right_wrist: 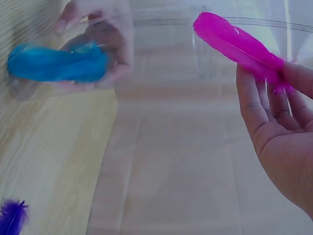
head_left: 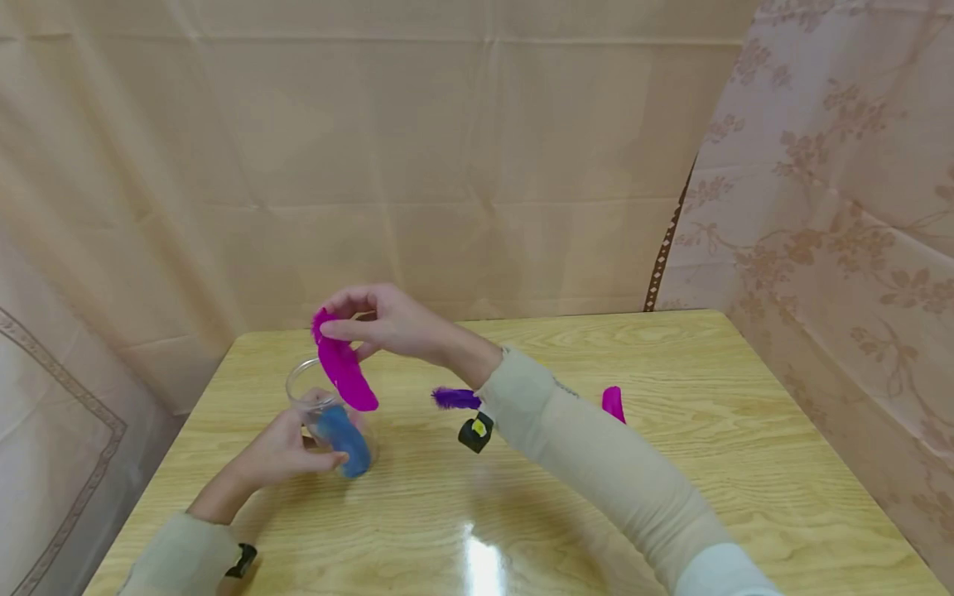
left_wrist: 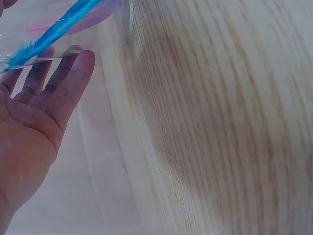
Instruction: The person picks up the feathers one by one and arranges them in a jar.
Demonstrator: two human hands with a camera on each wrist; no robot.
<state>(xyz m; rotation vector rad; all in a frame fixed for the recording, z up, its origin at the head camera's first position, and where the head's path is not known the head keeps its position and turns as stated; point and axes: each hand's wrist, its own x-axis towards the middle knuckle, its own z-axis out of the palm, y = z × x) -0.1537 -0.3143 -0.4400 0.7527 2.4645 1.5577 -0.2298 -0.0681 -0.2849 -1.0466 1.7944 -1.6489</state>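
Observation:
My left hand [head_left: 277, 447] grips a clear jar [head_left: 300, 401], thumb and fingers around its side. Inside it stands a blue feather [head_left: 346, 440], seen through the wall. The left wrist view also shows a pinkish-purple feather [left_wrist: 90, 22] behind the blue feather [left_wrist: 56, 30] in the jar. Above the jar, my right hand [head_left: 395, 321] pinches a magenta feather [head_left: 341, 364] by its fluffy end between thumb and fingers. That feather's broad tip slants down beside the jar's mouth in the head view.
On the wooden table [head_left: 417, 521], a purple feather [head_left: 455, 398] lies partly hidden by the right sleeve [head_left: 596, 447]. Another magenta feather [head_left: 613, 403] lies farther right, also partly covered by that sleeve. Beige curtain [head_left: 447, 165] hangs behind the table.

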